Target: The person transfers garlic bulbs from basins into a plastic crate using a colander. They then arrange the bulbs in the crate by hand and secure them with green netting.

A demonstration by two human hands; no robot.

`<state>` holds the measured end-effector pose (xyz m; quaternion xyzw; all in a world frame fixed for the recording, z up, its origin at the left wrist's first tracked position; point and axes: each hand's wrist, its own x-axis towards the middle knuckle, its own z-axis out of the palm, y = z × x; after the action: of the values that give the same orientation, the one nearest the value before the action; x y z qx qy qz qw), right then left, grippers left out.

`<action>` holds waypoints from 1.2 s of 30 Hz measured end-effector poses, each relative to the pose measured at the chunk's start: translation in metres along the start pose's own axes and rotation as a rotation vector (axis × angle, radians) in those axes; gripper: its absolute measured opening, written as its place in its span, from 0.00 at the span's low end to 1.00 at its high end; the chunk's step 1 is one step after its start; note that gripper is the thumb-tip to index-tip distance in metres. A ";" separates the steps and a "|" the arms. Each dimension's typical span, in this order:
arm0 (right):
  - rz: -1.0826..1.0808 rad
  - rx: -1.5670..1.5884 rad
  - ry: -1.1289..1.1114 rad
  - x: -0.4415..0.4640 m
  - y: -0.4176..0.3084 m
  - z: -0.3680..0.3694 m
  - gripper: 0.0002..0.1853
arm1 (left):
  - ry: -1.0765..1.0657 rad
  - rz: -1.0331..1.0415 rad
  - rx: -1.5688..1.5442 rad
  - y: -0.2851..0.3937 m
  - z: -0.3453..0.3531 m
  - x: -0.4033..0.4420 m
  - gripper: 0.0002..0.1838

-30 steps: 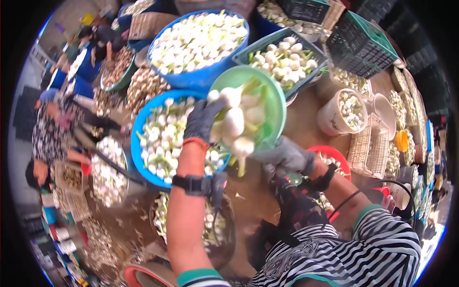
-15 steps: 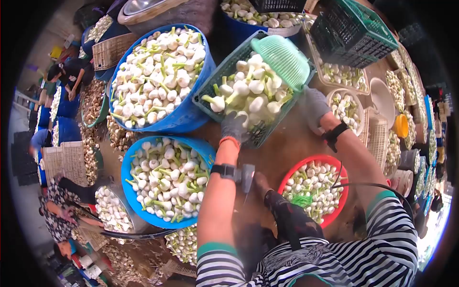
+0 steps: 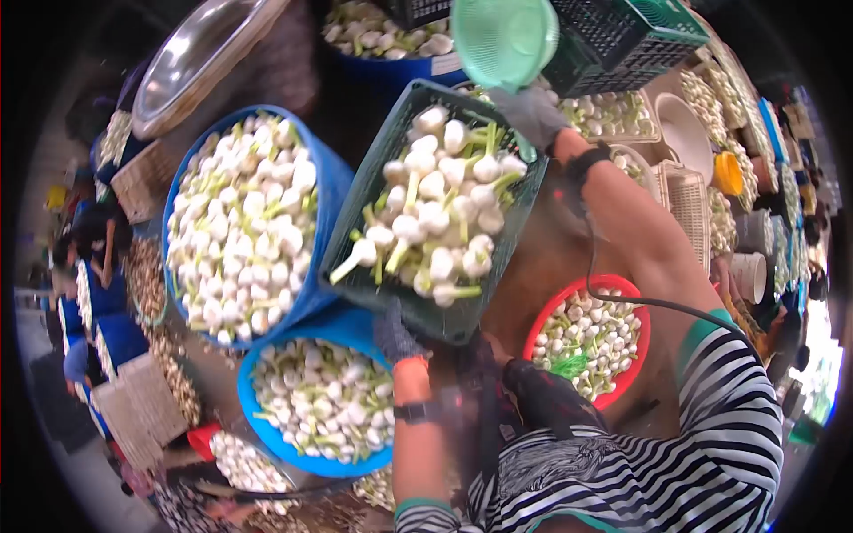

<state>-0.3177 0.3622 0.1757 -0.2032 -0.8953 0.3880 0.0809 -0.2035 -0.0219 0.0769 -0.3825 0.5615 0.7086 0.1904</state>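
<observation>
Produce workshop: garlic bulbs [image 3: 244, 226] heaped in blue tubs [image 3: 332, 204], plastic crates [image 3: 613, 58] stacked, co-workers [image 3: 93, 235] at left.

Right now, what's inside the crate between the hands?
A heap of garlic sits in the crate. Anything beneath the top layer is covered, so it can't be seen.

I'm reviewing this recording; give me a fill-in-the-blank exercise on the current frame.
The light green plastic colander is in the person's gloved ____ hand.
The dark green rectangular plastic crate holds white, green-stemmed ____.
The round plastic tub containing a bright green netlike bundle is coloured ____.
Missing words: right; garlic bulbs; red.
</observation>
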 end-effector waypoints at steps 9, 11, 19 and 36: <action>-0.075 -0.055 -0.218 0.068 0.016 0.042 0.22 | -0.153 -0.065 0.615 -0.037 -0.076 0.105 0.14; -0.143 -0.207 -0.267 0.078 0.030 0.051 0.22 | 0.081 -0.121 0.682 0.018 0.006 0.027 0.06; 0.292 -0.102 -0.148 0.058 0.025 0.066 0.18 | -0.134 -0.320 0.217 0.020 -0.037 0.059 0.21; 0.928 0.473 0.776 -0.354 0.096 -0.093 0.18 | -0.502 -0.308 0.703 -0.031 0.091 0.020 0.29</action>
<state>0.0597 0.3318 0.1741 -0.6710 -0.5106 0.4677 0.2652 -0.2244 0.0696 0.0488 -0.1901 0.6411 0.5092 0.5418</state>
